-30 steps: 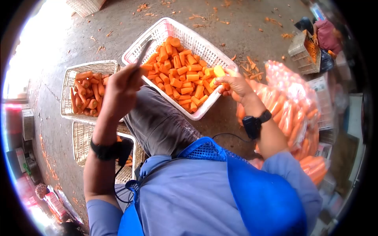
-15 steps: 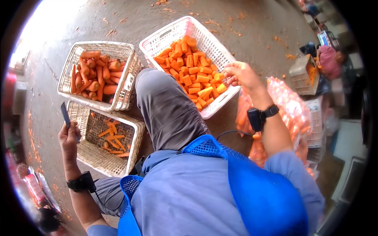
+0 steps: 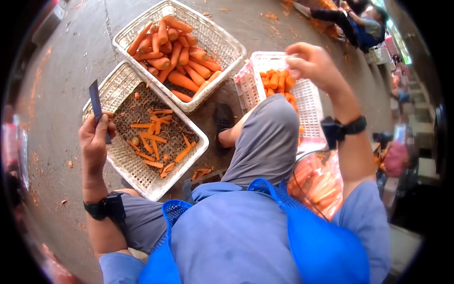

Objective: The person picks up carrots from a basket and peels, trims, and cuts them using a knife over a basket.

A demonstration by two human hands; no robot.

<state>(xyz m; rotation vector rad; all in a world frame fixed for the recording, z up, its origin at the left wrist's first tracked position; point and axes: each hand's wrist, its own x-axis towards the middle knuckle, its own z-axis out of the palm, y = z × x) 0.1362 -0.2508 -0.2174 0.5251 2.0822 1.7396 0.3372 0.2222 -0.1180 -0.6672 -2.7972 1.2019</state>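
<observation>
Carrots (image 3: 182, 80), whole ones, lie in a heap inside a pale woven basket (image 3: 215, 33), which stands on a grey concrete floor (image 3: 75, 90). This floor is dirty, with orange scraps scattered at the left and also far away, and the room is a wide working place where I see two other persons: one sitting at the far right (image 3: 364, 28), one in reddish clothes at the right (image 3: 395, 158), blurred. I count three containers. The carrot basket is far and slightly left; a second basket (image 3: 130, 165) is nearer on the left, touching it or very close, and holds more than ten orange strips (image 3: 153, 137); a white crate (image 3: 307, 97) at the right has many cut pieces (image 3: 279, 80), partly hidden by my knee (image 3: 272, 128), so I cannot count them. The whole carrots are more than twenty. One clear bag (image 3: 321, 184) with orange contents is near on the right. My left hand (image 3: 97, 135) is closed around one dark knife (image 3: 95, 97) above the left edge of the second basket. My right hand (image 3: 312, 66) is blurred above the crate, half open with bent fingers, and seems to hold nothing. The whole carrots lie between my two hands, apart from both.
</observation>
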